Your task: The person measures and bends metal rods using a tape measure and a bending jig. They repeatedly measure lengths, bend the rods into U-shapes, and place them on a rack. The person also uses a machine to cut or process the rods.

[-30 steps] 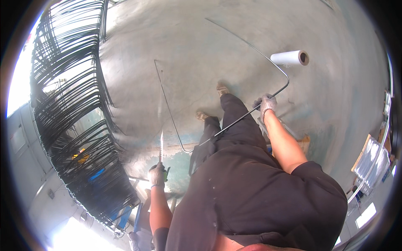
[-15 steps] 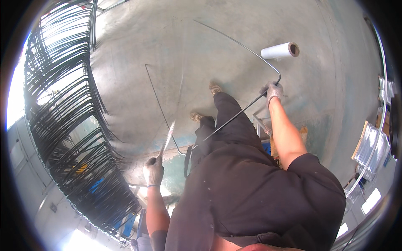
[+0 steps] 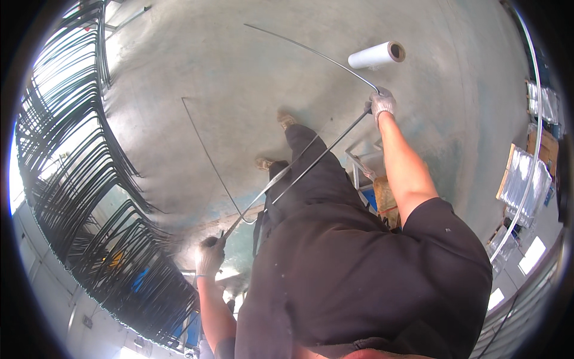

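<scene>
My gloved right hand [image 3: 384, 103] is closed round a thin dark metal rod [image 3: 326, 149], at one of its two bends. The rod is bent into a wide U; its long middle runs down left past my legs, and both free arms reach away over the floor. At lower left my gloved left hand [image 3: 210, 258] grips the dark near end of a long, narrow, pale strip [image 3: 272, 183]. That strip slants up right over my trouser leg and passes across the rod's near bend. Whether it touches the rod I cannot tell.
Many bent black rods [image 3: 78, 155] hang in a dense row on the left. A white roll [image 3: 376, 55] lies on the floor ahead. Right of my legs are a metal frame [image 3: 357, 170] and a brown bag-like thing [image 3: 385, 194]. Wrapped bundles [image 3: 523, 182] stand far right.
The strip has swung right and down, from pointing ahead over the floor to lying across my leg. My left hand is slightly lower; my right hand still holds the rod near its bend.
</scene>
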Demonstrator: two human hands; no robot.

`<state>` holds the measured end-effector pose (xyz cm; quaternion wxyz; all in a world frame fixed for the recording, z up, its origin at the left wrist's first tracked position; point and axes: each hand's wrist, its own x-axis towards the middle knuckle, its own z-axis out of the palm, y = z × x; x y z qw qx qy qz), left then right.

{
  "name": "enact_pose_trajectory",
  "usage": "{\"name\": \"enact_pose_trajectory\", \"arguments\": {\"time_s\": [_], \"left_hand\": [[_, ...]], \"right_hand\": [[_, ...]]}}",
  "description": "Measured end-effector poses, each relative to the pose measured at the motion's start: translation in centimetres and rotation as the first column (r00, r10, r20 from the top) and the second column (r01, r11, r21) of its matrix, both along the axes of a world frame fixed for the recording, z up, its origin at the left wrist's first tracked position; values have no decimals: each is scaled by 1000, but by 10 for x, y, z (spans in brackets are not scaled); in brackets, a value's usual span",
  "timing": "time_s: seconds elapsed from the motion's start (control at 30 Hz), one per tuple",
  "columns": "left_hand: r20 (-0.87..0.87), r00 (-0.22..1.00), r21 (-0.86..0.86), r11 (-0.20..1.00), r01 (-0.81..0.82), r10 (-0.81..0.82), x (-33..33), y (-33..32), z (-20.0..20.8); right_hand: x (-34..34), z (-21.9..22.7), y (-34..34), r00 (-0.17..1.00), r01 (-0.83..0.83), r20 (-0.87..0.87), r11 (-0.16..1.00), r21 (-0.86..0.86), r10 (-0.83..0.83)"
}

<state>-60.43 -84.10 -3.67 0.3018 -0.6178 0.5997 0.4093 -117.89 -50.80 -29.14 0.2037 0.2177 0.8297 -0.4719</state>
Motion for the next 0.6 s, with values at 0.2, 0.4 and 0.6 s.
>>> {"name": "enact_pose_trajectory", "arguments": {"time_s": [0.2,0.4,0.6], "left_hand": [[87,989,-21,992,125,-123,28,-21,-6],[26,999,-62,997,38,-37,26,-22,-6],[-44,992,14,993,-114,114,47,-23,-2]], "right_hand": [[-12,3,1,999,-40,37,999,-4,40],[-14,-7,1,999,9,31,1000,15,-9],[-23,-11,7,993,-105,59,992,77,101]]}}
